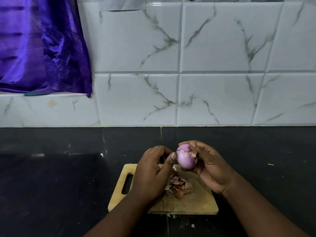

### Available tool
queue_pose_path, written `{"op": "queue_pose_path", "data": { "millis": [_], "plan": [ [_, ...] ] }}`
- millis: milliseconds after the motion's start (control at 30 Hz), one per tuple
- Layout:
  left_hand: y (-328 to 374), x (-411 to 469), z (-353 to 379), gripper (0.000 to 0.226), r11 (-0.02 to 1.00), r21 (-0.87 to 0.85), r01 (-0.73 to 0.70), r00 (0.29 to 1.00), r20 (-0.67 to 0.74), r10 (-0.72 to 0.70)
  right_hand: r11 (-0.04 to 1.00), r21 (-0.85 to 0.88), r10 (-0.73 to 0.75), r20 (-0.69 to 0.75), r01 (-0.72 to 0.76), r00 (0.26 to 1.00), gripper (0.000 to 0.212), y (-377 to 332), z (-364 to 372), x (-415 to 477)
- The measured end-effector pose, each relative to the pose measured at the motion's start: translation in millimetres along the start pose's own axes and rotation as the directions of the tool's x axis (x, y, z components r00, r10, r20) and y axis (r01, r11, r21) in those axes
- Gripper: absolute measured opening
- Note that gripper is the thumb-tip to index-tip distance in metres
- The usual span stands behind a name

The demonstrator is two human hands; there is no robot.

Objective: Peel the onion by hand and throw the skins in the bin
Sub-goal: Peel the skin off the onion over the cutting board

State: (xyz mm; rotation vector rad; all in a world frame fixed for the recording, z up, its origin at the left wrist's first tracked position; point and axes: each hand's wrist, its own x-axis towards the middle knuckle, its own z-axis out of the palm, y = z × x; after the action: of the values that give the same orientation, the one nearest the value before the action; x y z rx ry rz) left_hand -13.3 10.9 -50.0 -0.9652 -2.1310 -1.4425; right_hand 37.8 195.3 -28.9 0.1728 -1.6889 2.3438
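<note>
- Onion [185, 159] is held up above the far edge of the cutting board [196, 202], not resting on it.
- Right hand [210, 168] grips the onion from the right, fingers curled over its top and far side, palm cupped beneath.
- Left hand [153, 168] is close in on the other side. Its thumb tip touches the onion's left flank and the other fingers are curled in toward the palm. Cannot tell whether they pinch a bit of skin or hold nothing.
- Most of the bulb shows smooth, glossy pink-purple flesh, so I judge the dry outer layers largely off.
- A ragged pale, papery patch remains at the end near the right fingers, with a split line across the top. That bit looks left to strip.
- Pile of skins [179, 185], brown and papery, lies mid-board beneath the hands.
- A few loose scraps [193, 225] sit on the black counter [51, 185] just off the board's near edge.
- No bin in view anywhere, so none of the skins are binned yet as far as can be seen.
- Reckoning: peeling nearly finished. Gathering the pile and strays and carrying them to the bin is all still to do.
- Behind: marbled tile wall [222, 65], purple cloth [42, 45] hanging at upper left.
</note>
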Motion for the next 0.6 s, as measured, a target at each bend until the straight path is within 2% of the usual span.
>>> {"op": "queue_pose_path", "data": {
  "millis": [100, 167, 233, 300, 400, 500, 567, 600],
  "plan": [
    [-3.5, 1.8, 3.7, 0.019, 0.998, 0.055, 0.019, 1.000, 0.007, -0.019, 1.000, 0.018, -0.001, 0.032, 0.001, 0.999, 0.033, -1.6, 1.8, -1.8],
    [-6.3, 3.1, 4.1, 0.022, 0.994, 0.099, 0.054, 0.998, -0.016, -0.052, 1.000, 0.022, 0.006, 0.091, -0.008, 0.996, 0.055, -1.9, 2.3, -2.6],
    [-10.5, 5.4, 3.2, 0.022, 0.984, 0.117, 0.135, 0.991, -0.043, -0.131, 0.998, 0.066, 0.000, 0.102, -0.007, 0.995, 0.064, -5.1, 3.3, -4.8],
    [-12.9, 4.1, 1.7, 0.016, 0.972, 0.170, 0.160, 0.987, -0.021, -0.158, 0.998, 0.055, -0.009, 0.080, 0.004, 0.997, 0.061, -6.9, 1.1, -3.8],
    [-8.3, 0.7, 0.8, 0.025, 0.976, 0.210, 0.061, 0.997, 0.034, -0.070, 0.999, -0.031, 0.026, 0.006, -0.026, 1.000, 0.049, -1.4, -1.9, 0.2],
    [-6.0, 1.7, 0.2, 0.019, 0.989, 0.145, 0.041, 0.999, -0.041, -0.036, 0.991, -0.117, 0.062, -0.071, -0.070, 0.996, 0.063, 4.4, -1.2, 0.7],
    [-4.7, 1.9, -0.3, 0.013, 0.991, 0.133, -0.014, 0.998, -0.063, 0.022, 0.984, -0.163, 0.062, -0.088, -0.076, 0.994, 0.055, 5.3, -2.1, 0.9],
    [-3.2, 1.8, -1.0, 0.020, 0.989, 0.137, -0.055, 0.996, -0.063, 0.064, 0.981, -0.175, 0.063, -0.094, -0.078, 0.994, 0.050, 4.9, -2.1, 0.9]
  ]
}}
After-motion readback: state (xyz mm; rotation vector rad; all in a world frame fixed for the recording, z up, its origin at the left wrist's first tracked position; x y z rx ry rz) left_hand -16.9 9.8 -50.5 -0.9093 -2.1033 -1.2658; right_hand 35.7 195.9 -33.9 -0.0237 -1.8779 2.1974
